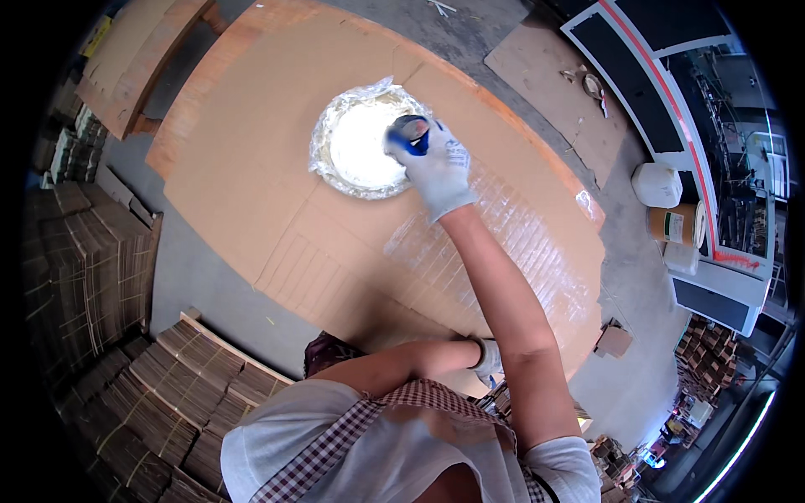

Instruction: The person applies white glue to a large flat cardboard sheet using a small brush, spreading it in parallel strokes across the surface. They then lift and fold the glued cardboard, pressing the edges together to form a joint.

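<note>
A round basin (319,159) lined with crinkled clear plastic holds a bright white substance (362,149) and sits on the brown cardboard-covered table (251,159). My right hand (438,163), in a pale grey glove with blue fingertips, reaches over the basin's right side. Its fingers close round a small dark, round-ended thing (411,127), blurred and too unclear to name. My left hand (488,359), also gloved, is low by the table's near edge. Its fingers are mostly hidden. Shiny whitish streaks (503,243) cover the cardboard beside my right forearm.
Tied stacks of flat cardboard (168,377) stand at the lower left, with more bundles (84,260) behind. A wooden-edged board (142,67) is at the far left. On the right floor are a white container (656,184) and a brown drum (676,225) beside a large machine (721,302).
</note>
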A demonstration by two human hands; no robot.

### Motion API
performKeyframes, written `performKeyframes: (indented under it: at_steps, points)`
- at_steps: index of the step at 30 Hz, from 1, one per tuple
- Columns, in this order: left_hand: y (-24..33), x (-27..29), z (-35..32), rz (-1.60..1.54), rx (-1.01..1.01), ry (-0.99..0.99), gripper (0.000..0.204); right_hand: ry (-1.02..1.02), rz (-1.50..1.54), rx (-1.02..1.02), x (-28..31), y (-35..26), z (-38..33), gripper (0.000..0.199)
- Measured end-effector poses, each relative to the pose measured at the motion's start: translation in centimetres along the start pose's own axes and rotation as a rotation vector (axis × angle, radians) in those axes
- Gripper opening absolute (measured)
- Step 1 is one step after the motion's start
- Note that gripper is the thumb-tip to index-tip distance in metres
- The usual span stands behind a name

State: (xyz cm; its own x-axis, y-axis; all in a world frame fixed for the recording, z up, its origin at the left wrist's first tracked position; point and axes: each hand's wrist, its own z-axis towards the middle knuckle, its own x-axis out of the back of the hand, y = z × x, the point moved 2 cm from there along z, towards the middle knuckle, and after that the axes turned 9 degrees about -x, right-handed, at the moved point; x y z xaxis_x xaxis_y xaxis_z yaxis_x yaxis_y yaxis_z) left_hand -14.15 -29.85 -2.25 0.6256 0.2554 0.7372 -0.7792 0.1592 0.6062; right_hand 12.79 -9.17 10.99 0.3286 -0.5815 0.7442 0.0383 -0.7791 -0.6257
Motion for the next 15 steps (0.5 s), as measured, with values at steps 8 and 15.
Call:
performKeyframes:
  at_steps: [8,15]
  points:
    - [0.1,0.0,0.0,0.015,0.023,-0.020,0.062,0.092,0.850,-0.192,0.0,2.0,-1.7,0.037]
    - [0.5,-0.8,-1.5,0.021,0.004,-0.084,0.054,-0.306,1.729,-0.704,-1.0,6.7,-3.0,0.034]
